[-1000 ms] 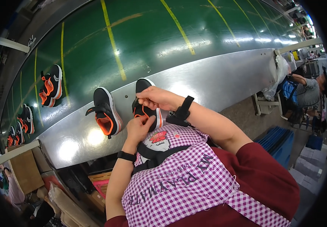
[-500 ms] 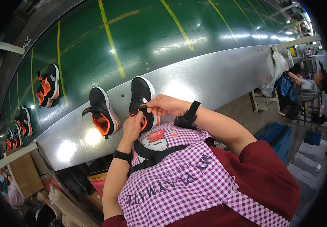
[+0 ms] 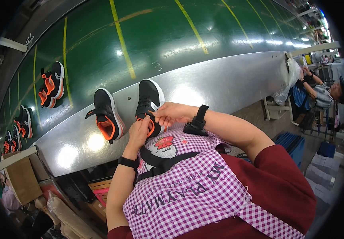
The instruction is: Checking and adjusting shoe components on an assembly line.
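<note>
A black sneaker (image 3: 150, 92) with a white sole edge and orange lining rests on the metal ledge in front of me, toe pointing away. My right hand (image 3: 174, 113) is closed in a pinch at the sneaker's strap (image 3: 144, 111), by the right side of the shoe. My left hand (image 3: 139, 133) is closed on the collar near the strap's left part; its fingertips partly cover the opening. Just to the left, apart from both hands, lies the matching sneaker (image 3: 105, 104), its strap sticking out sideways.
Beyond the metal ledge (image 3: 227, 81) runs a green belt (image 3: 88, 44) with yellow cross lines. Several more sneakers (image 3: 53, 85) stand on it at the left. A co-worker (image 3: 323, 93) sits at the far right, beside a clear plastic bag (image 3: 293, 75).
My right hand has lowered slightly with the strap, which lies closer to the shoe. The belt's yellow lines have shifted a little right. The co-worker's arms have risen.
</note>
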Motion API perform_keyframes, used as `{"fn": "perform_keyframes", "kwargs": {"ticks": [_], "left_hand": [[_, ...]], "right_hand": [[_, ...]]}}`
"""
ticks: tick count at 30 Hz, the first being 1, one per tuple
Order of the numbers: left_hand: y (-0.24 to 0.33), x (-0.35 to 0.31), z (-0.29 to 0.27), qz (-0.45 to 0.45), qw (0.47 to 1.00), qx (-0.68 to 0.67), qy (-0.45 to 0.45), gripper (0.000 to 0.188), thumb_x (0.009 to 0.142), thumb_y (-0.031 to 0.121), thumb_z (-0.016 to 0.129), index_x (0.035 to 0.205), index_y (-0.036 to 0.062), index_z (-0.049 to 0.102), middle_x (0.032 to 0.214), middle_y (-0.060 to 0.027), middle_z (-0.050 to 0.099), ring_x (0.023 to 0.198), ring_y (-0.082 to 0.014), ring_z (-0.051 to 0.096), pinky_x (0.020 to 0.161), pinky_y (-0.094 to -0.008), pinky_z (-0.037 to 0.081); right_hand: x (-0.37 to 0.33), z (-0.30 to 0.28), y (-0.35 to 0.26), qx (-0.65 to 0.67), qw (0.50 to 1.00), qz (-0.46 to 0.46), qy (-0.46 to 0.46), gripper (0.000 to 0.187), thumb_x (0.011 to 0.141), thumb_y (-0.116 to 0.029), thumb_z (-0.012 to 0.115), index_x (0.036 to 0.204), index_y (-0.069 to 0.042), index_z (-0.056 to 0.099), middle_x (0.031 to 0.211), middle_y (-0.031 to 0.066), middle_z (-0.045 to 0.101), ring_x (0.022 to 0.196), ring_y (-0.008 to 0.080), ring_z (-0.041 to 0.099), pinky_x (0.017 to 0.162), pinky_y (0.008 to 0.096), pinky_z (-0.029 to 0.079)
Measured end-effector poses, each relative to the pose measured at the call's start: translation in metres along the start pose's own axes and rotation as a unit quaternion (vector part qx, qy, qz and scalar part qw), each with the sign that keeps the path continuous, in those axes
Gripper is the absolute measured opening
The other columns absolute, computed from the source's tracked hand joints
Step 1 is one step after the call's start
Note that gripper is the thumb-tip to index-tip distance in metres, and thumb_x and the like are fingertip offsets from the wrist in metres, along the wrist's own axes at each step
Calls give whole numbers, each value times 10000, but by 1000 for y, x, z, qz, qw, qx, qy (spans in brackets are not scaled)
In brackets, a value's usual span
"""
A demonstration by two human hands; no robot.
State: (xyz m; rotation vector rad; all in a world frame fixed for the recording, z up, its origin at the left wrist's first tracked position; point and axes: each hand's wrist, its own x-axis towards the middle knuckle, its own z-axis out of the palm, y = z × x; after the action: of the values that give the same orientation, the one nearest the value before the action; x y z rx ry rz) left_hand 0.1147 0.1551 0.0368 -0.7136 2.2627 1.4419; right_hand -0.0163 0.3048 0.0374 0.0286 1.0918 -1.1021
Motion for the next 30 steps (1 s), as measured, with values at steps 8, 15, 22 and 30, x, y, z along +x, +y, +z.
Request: {"fn": "perform_keyframes", "kwargs": {"ticks": [8,15,22,30], "left_hand": [[-8,1,3,-19,999,-25,21,562,919,408,312,658,1,597,556,-113,576,566,-268,573,590,-375,409],[6,-3,3,-2,999,-1,43,570,925,424,313,669,11,611,569,-120,580,584,-285,577,600,-387,410],[-5,-2,5,58,990,117,50,413,920,350,333,883,45,608,674,-141,616,646,-348,596,590,-452,420],[5,-11,11,204,950,231,43,253,902,247,403,1004,83,567,780,-144,621,694,-354,604,590,-456,448]], "right_hand": [[0,5,1,-231,966,-59,99,498,860,-454,582,648,-4,614,523,47,550,430,95,512,400,203,405],[5,-9,8,-50,992,-56,98,537,894,-503,488,635,-46,601,505,22,523,371,76,425,360,204,352],[6,11,3,-277,935,-116,186,620,879,-539,475,572,-13,594,474,74,536,427,157,516,435,279,415],[4,7,16,-339,897,-173,225,642,872,-553,451,620,13,617,548,122,587,548,241,602,568,312,477]]}}
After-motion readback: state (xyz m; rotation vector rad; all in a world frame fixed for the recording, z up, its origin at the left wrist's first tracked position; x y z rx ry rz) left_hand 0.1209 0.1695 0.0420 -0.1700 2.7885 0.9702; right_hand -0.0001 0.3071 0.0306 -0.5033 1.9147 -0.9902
